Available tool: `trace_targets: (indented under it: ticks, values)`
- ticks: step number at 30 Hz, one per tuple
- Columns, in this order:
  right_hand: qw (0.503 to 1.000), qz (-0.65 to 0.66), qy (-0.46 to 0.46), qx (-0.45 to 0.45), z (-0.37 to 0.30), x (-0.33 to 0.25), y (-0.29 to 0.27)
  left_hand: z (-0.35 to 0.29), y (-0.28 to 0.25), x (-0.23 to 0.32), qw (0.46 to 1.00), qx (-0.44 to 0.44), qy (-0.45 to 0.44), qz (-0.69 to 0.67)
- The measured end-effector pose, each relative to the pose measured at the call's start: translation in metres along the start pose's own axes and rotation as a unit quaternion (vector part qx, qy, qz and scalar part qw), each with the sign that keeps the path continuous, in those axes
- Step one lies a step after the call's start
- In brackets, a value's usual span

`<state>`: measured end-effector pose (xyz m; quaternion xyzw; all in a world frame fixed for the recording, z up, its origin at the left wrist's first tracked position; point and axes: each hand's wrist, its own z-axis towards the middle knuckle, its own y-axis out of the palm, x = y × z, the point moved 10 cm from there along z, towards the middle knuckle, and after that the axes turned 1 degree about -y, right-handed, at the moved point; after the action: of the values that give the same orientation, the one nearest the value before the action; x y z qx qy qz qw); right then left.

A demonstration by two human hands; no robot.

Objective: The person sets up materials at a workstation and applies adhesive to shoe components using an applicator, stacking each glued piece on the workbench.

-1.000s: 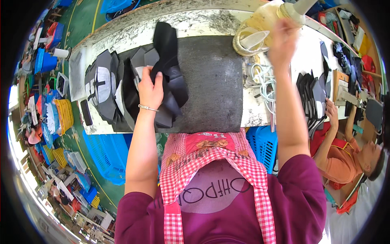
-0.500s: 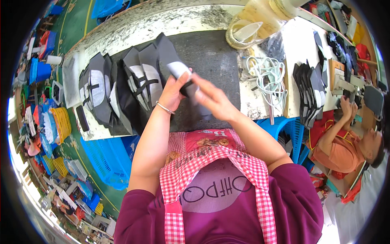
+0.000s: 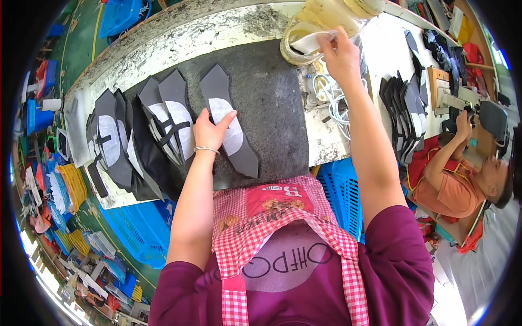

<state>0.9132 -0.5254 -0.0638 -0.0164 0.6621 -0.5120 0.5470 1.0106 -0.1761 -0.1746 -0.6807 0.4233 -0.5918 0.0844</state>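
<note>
Panel (image 3: 231, 132) of dark grey material lies on the black mat (image 3: 274, 103), right under the left hand (image 3: 211, 130), its white patch (image 3: 235, 142) facing up. Its long axis runs aslant, one pointed end far and a little left, the other near and right. The left hand touches it from the left side at about mid-length: thumb across the white patch, forefinger apart from the thumb by the left edge. Whether these fingers pinch the panel or only press it flat, I cannot tell.

Well apart, beyond the mat's far right corner, the right hand (image 3: 341, 58) is at the mouth of a yellowish container (image 3: 326, 13). Its fingers appear closed on the right end of a pale flat piece (image 3: 309, 43), whose narrower end points left inside the mouth. From the right fingertips the panel lies left and nearer the body, with bare mat in between; the left hand is much the nearer one to it.

Left of the panel, overlapping panels (image 3: 176, 111) carry a black strap (image 3: 175, 129), and a second group (image 3: 110, 141) lies farther left. Pale cable (image 3: 337, 100) is coiled right of the mat, a blue basket (image 3: 345, 190) sits below the table's near edge, and a co-worker (image 3: 454, 190) is at the right.
</note>
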Motion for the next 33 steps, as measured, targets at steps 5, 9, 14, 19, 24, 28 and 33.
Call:
trace_targets:
  ticks: [5, 9, 14, 19, 24, 28, 33]
  values:
    - [0.992, 0.046, -0.075, 0.090, -0.014, -0.004, -0.014, 0.013, 0.015, -0.027, 0.982, -0.049, -0.053, -0.176]
    - [0.995, -0.017, -0.096, 0.028, -0.017, 0.010, 0.009, 0.008, 0.006, 0.005, 0.996, 0.035, 0.072, 0.036]
    - [0.979, 0.159, 0.129, -0.020, -0.011, 0.037, 0.015, 0.002, 0.004, 0.011, 0.986, 0.068, 0.117, 0.096]
    - [0.860, 0.470, 0.195, 0.025, -0.019, 0.074, 0.024, -0.004, 0.020, 0.024, 0.992, 0.015, 0.120, -0.046]
    - [0.815, 0.526, 0.231, 0.073, -0.063, 0.075, 0.018, -0.025, 0.074, 0.081, 0.982, -0.047, 0.167, -0.078]
    - [0.876, 0.445, 0.186, 0.023, -0.098, 0.072, 0.040, -0.003, 0.101, 0.085, 0.990, -0.062, 0.116, 0.055]
    - [0.965, 0.230, 0.126, 0.015, -0.085, 0.063, 0.074, 0.000, 0.101, 0.084, 0.977, -0.012, 0.118, 0.178]
